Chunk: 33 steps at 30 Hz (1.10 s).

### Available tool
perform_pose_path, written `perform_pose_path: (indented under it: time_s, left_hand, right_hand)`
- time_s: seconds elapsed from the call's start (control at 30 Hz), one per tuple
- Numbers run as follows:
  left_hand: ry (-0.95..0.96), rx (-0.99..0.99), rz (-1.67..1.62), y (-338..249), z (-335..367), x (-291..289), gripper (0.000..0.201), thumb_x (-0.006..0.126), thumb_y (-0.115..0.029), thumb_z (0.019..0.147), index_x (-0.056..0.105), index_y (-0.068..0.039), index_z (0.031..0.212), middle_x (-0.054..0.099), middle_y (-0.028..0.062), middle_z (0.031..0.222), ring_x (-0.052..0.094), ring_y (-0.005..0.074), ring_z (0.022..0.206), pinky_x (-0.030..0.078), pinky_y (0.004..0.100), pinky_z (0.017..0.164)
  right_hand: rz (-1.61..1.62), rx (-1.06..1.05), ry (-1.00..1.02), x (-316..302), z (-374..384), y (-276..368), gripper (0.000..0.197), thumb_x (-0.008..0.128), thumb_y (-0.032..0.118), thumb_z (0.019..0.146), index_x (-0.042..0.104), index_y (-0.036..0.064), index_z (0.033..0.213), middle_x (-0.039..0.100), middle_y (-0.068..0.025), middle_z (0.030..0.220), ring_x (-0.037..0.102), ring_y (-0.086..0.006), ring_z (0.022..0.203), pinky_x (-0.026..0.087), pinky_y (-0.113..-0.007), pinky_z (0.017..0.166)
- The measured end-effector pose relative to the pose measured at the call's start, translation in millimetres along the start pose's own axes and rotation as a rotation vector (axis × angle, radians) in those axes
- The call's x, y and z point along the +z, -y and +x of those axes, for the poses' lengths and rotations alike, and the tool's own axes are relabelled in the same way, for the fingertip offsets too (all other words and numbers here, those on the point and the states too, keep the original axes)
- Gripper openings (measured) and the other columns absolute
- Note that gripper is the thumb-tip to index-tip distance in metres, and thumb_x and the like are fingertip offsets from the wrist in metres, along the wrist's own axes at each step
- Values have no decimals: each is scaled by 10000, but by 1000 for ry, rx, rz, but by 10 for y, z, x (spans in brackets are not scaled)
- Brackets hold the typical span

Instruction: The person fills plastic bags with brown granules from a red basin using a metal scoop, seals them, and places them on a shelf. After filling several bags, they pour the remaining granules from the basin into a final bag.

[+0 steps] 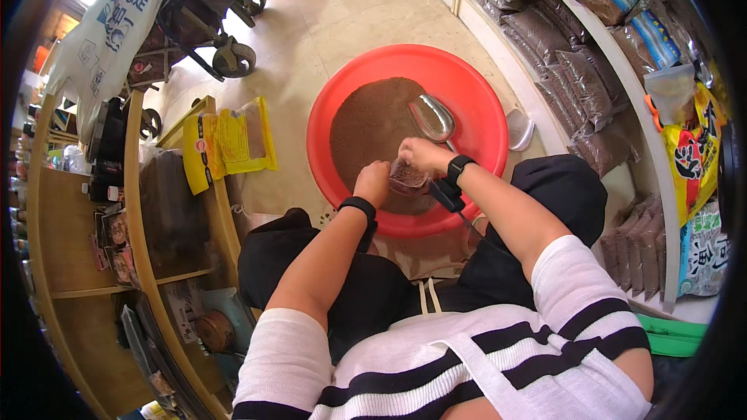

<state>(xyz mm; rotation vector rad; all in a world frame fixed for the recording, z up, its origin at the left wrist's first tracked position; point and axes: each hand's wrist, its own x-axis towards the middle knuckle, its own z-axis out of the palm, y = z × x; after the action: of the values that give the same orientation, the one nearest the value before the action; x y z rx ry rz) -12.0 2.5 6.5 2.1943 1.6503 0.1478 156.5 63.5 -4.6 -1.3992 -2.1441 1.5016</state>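
Clearly both hands, left hand (372, 183) and right hand (424, 155), pinch closed on the small clear plastic bag of brown powder (407, 176), seemingly soft, floppy, best held at its rim.

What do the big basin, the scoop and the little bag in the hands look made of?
Red basin: likely plastic, uniform glossy colour. Scoop: seemingly polished metal, silvery with bright reflections. Small bag, between left hand and right hand: clear thin plastic film, brown powder showing through.

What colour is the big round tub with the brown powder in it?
The big round plastic tub is bright red, seen best in the head view.
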Motion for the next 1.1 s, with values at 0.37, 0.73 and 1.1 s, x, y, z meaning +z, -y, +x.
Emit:
perform_pose_path:
  time_s: [0.37, 0.73, 1.1]
  left_hand:
    - [76, -42, 122, -10, -24, 23, 84, 525, -19, 723, 572, -45, 788, 597, 151, 831, 599, 327, 813, 496, 402, 699]
    - [86, 53, 196, -97, 35, 22, 88, 552, -33, 712, 602, -57, 780, 615, 140, 830, 616, 292, 804, 509, 374, 690]
    - [-39, 89, 181, 22, 98, 50, 97, 514, -62, 753, 608, -38, 751, 606, 157, 777, 615, 315, 755, 509, 394, 670]
  right_hand:
    - [-425, -236, -658, -114, -78, -216, 182, 518, 106, 788, 554, 27, 948, 563, -168, 955, 523, -382, 935, 431, -439, 798]
    - [-740, -228, -262, -61, -512, -264, 99, 517, 13, 697, 536, 55, 784, 557, -122, 824, 577, -304, 795, 482, -401, 656]
    - [-636, -158, -388, -278, -415, -467, 117, 487, 76, 734, 591, 39, 695, 596, -157, 748, 605, -324, 719, 491, -414, 634]
